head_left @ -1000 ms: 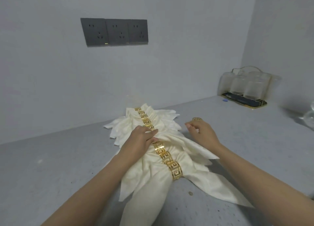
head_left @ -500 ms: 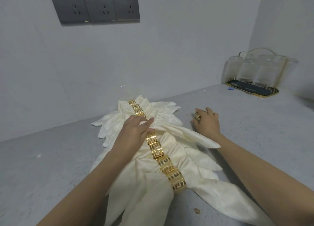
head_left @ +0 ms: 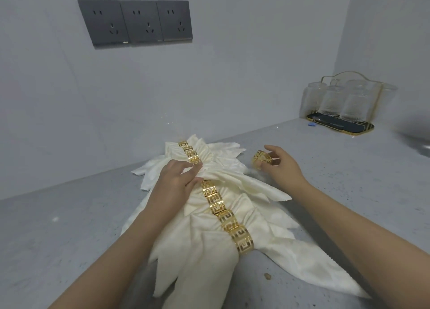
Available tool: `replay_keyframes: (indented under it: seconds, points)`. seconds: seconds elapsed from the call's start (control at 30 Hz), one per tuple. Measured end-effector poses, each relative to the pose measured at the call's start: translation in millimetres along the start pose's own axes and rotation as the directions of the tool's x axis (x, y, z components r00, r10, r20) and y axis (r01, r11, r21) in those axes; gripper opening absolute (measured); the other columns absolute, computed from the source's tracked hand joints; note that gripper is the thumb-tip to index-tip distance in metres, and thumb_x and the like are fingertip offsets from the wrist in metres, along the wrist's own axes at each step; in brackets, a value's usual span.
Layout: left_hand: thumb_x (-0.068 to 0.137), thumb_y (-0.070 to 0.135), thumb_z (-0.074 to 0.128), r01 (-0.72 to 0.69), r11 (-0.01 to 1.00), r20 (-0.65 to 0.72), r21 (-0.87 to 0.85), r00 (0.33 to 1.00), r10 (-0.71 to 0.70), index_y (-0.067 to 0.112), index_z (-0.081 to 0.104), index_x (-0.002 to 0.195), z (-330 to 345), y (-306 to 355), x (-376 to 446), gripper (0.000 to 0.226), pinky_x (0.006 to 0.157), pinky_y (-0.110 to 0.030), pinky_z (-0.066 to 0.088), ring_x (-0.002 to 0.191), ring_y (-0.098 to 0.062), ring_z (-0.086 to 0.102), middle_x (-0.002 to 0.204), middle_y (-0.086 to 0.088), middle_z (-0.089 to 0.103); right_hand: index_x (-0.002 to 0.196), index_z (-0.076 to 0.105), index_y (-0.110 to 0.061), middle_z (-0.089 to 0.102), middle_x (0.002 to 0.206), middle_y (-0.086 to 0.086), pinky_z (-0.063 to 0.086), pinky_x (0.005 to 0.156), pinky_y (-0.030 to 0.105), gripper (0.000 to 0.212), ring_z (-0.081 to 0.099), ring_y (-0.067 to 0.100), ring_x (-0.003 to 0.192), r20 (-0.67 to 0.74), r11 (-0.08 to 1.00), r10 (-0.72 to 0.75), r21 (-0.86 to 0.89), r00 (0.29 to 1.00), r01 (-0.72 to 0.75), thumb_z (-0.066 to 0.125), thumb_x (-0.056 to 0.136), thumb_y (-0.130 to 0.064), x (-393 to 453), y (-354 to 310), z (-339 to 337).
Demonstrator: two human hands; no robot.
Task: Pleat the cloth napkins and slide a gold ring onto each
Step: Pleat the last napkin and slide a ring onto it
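Several cream pleated napkins [head_left: 246, 213] lie overlapped in a row on the grey counter, each cinched by a gold fretwork ring [head_left: 223, 213]. My left hand [head_left: 176, 183] pinches the gathered middle of one ringless napkin [head_left: 235, 176] in the row. My right hand [head_left: 281, 167] grips a loose gold ring [head_left: 261, 160] just above the counter, to the right of the napkins.
A gold-rimmed tray [head_left: 363, 128] with several ribbed glasses stands at the back right against the wall. Three dark wall sockets [head_left: 137, 22] sit above the counter. A small crumb [head_left: 267, 276] lies by the nearest napkin.
My right hand reached right to the loose gold ring, closed round it and lifted it. My left hand kept its pinch on the gathered napkin.
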State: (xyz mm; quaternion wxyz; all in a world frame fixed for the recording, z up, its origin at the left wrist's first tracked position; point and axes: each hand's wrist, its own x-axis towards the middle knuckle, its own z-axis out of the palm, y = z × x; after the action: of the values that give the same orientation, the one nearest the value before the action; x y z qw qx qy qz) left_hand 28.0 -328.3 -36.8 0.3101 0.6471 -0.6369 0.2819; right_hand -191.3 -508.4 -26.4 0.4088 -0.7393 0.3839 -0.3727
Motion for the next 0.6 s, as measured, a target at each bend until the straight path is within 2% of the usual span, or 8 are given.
replay_keyframes:
  seconds: [0.1, 0.17, 0.33, 0.47, 0.6]
  points:
    - [0.095, 0.044, 0.043, 0.007, 1.0, -0.018, 0.02, 1.0, -0.007, 0.009, 0.072, 0.107, -14, -4, -10, 0.048, 0.075, -0.038, 0.049, 0.085, -0.023, 0.049, 0.091, -0.011, 0.067, 0.127, 0.053, -0.026, 0.057, 0.112, -0.006, 0.043, 0.073, 0.016, 0.045, 0.057, 0.008, 0.092, 0.048, 0.995, -0.016, 0.094, 0.999, 0.011, 0.069, 0.085, -0.023, -21, -17, -7]
    - [0.098, 0.047, 0.034, 0.015, 0.999, -0.039, 0.045, 0.999, -0.014, 0.008, 0.073, 0.105, -32, -2, -22, 0.055, 0.075, -0.037, 0.049, 0.086, -0.023, 0.049, 0.09, -0.01, 0.067, 0.123, 0.057, -0.025, 0.061, 0.11, -0.005, 0.045, 0.076, 0.017, 0.04, 0.059, 0.009, 0.093, 0.082, 0.992, -0.037, 0.123, 0.996, 0.027, 0.069, 0.084, -0.022, -42, -32, -12]
    - [0.099, 0.052, 0.028, 0.107, 0.993, -0.015, 0.053, 0.994, -0.106, 0.007, 0.073, 0.105, -77, 5, -59, 0.064, 0.079, -0.034, 0.045, 0.089, -0.021, 0.046, 0.09, -0.01, 0.067, 0.11, 0.063, -0.029, 0.065, 0.107, 0.0, 0.053, 0.089, 0.035, 0.033, 0.065, 0.019, 0.096, 0.194, 0.967, -0.049, 0.256, 0.98, -0.002, 0.071, 0.081, -0.015, -91, -58, -14]
    - [0.089, 0.039, 0.044, 0.179, 0.979, 0.004, 0.098, 0.984, -0.18, 0.007, 0.073, 0.104, -110, 7, -84, 0.046, 0.079, -0.033, 0.041, 0.08, -0.032, 0.057, 0.086, -0.009, 0.068, 0.109, 0.064, -0.026, 0.066, 0.106, 0.004, 0.053, 0.089, 0.04, 0.036, 0.067, 0.024, 0.093, 0.238, 0.961, -0.04, 0.277, 0.97, -0.028, 0.074, 0.077, -0.014, -130, -66, -13]
    - [0.086, 0.035, 0.045, 0.235, 0.967, 0.013, 0.102, 0.971, -0.237, 0.008, 0.074, 0.102, -136, 12, -108, 0.043, 0.074, -0.032, 0.042, 0.075, -0.034, 0.059, 0.082, -0.009, 0.068, 0.104, 0.064, -0.024, 0.063, 0.107, 0.007, 0.054, 0.086, 0.045, 0.034, 0.065, 0.023, 0.089, 0.266, 0.943, 0.022, 0.315, 0.964, -0.109, 0.076, 0.074, -0.012, -169, -69, -6]
